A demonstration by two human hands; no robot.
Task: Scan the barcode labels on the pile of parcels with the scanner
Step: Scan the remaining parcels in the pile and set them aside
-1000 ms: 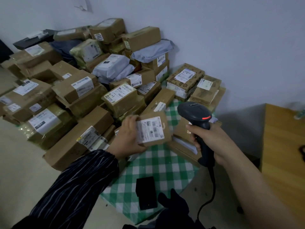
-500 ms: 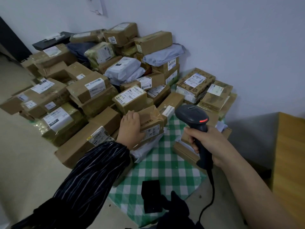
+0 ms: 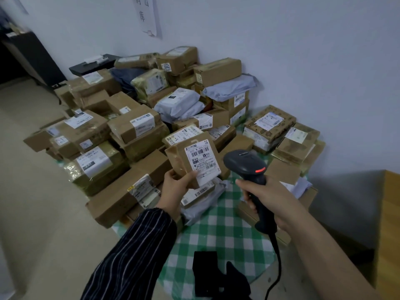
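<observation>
The small parcel [image 3: 178, 158] at the centre of the frame is matt brown cardboard, and it carries a smooth white paper label [image 3: 202, 161]. To its right, the scanner [image 3: 244, 164] is dark matt plastic. Beneath both lies a green-and-white checked cloth [image 3: 225, 230]. At left centre, a box [image 3: 108, 169] shines under clear tape. The grey mailer bags [image 3: 177, 100] at upper centre are smooth, faintly glossy plastic. The striped sleeve [image 3: 138, 252] is woven fabric, and the cabinet [image 3: 389, 213] at the right edge looks like wood.

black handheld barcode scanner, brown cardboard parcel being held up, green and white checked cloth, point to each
black handheld barcode scanner [image 3: 243, 162]: head view, top of its head
brown cardboard parcel [image 3: 202, 161]: head view, its white label
green and white checked cloth [image 3: 218, 230]: head view, bare squares near its middle
</observation>
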